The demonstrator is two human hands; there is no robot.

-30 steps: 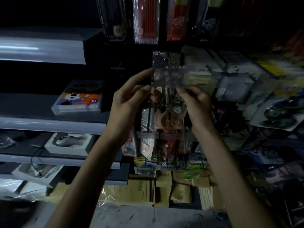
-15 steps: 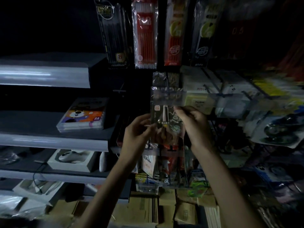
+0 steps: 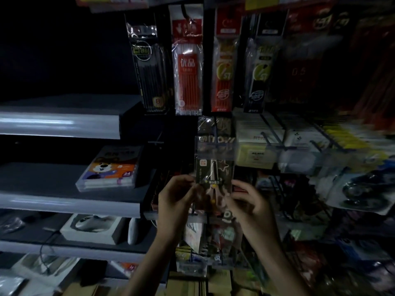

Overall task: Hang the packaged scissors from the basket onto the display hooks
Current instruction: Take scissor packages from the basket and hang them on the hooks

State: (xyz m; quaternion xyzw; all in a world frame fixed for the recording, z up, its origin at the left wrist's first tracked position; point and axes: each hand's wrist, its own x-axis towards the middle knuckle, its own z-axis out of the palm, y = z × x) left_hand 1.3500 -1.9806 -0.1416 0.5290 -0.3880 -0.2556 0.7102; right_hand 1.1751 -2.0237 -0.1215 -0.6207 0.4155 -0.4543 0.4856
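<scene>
Grip: left hand [image 3: 177, 199], right hand [image 3: 251, 202] pinch scissors pack [image 3: 213, 173] low | pack upright above them

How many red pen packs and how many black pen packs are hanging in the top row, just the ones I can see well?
Red pen packs: 2
Black pen packs: 2
Total: 4
The packs farther right are too dark to sort.
</scene>
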